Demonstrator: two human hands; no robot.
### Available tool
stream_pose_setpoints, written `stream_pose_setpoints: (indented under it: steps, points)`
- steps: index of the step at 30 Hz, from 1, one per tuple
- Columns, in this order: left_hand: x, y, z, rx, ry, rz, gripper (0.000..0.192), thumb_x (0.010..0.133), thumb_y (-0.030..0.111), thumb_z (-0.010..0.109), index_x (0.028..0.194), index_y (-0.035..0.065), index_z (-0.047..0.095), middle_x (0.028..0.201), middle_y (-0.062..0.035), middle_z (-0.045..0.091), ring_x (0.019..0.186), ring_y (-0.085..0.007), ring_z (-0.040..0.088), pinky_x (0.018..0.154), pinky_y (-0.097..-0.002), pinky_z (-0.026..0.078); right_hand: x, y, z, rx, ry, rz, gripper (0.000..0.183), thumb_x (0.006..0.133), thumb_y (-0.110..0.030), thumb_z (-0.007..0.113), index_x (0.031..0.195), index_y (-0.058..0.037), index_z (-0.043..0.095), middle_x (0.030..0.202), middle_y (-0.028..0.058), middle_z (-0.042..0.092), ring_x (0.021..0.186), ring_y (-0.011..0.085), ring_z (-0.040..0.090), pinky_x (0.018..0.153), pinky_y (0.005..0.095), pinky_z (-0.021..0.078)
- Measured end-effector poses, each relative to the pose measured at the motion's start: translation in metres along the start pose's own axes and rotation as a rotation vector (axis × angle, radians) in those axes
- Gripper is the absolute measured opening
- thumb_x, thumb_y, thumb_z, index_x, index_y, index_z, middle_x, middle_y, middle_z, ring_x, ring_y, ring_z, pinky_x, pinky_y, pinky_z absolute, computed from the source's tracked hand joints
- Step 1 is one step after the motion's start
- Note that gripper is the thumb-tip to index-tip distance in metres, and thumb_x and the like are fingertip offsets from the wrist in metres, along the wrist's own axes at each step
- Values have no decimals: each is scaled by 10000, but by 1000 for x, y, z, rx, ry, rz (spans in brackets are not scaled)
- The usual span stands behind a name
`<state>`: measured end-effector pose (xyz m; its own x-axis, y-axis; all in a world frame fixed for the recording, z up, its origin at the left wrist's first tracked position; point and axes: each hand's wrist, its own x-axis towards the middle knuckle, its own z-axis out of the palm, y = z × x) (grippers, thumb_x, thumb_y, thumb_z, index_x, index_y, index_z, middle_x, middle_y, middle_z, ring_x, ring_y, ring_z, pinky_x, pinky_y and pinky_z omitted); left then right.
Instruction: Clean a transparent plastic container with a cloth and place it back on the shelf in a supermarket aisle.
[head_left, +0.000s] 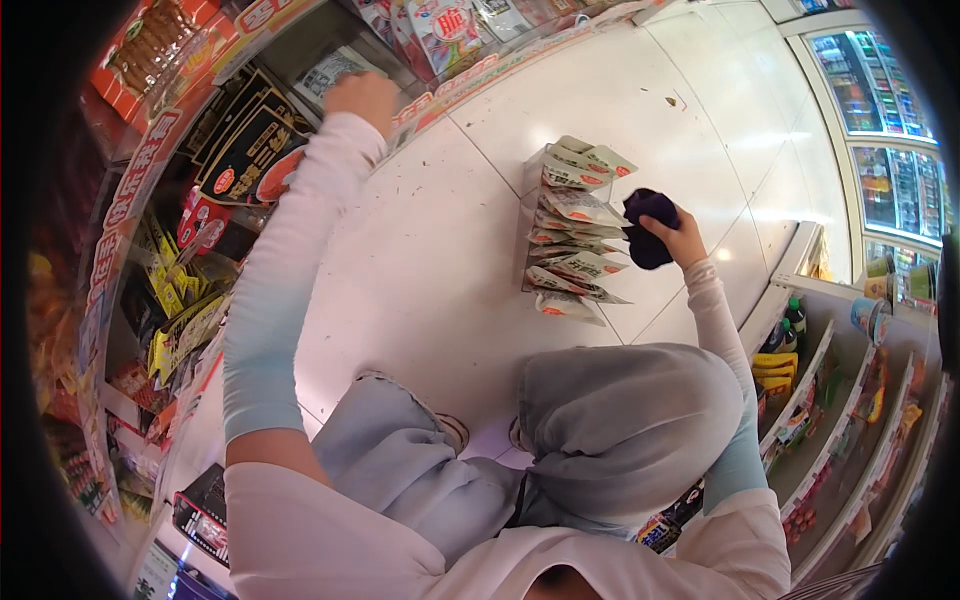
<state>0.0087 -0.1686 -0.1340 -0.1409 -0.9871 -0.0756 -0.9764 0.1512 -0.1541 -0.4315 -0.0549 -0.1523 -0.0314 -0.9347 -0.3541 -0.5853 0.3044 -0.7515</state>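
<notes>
My left hand (361, 99) reaches over the lower shelf on the left, its fingers curled down beside a pale printed packet (330, 73) lying in a shelf compartment. Whether the fingertips grip that packet is hidden by the back of the hand. In my right hand (681, 238) is a bunched dark purple cloth (649, 229), held above the floor. Just left of the cloth, a clear bin (531, 247) stands on the tiles, filled with a row of pale snack packets (577, 196) with orange labels. Black snack pouches (255, 157) stand in the compartment nearest my left forearm.
White floor tiles (420, 247) lie between my knees and the shelf. Yellow packets (176, 300) fill compartments at left. Stocked shelves (817, 405) run close along my right side. Glass-door drink coolers (870, 90) stand at far right. A black basket (202, 514) sits at lower left.
</notes>
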Motion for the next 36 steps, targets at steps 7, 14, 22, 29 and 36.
stream_pose_setpoints:
  steps: [7,14,22,29,36]
  points:
    - [56,-29,45,-40,-90,-214,270,895,206,445,1052,114,644,1094,-121,613,984,-324,612,776,-432,516,4,-18,6,51,123,-71,353,748,-185,720,1039,-5,631,907,84,670,829,149,614,777,285,483]
    - [-52,-2,-112,-253,169,115,237,863,124,508,1075,53,588,974,-113,659,903,-283,648,734,-415,528,-31,-87,-31,519,177,95,398,786,-227,698,1035,65,595,907,106,654,791,176,640,735,283,516]
    - [-60,107,-70,-2249,-185,212,361,902,181,565,1219,33,478,1115,-80,586,943,-172,611,770,-306,529,-41,-109,6,721,-243,-233,487,824,-325,660,1159,8,541,1048,67,613,944,152,583,873,281,451]
    - [-55,163,-5,-1603,-197,321,349,895,231,562,1136,-20,534,999,-142,640,923,-189,625,728,-306,512,-30,-99,-6,496,201,-167,190,834,-196,666,879,-14,645,773,-3,619,709,68,555,657,217,448]
    - [-17,184,80,-1690,-712,317,643,934,547,302,1312,43,431,1261,-177,520,1111,-231,544,962,-322,391,-19,-68,-1,146,174,-277,215,803,-149,689,957,-2,660,807,49,659,726,113,593,706,246,473]
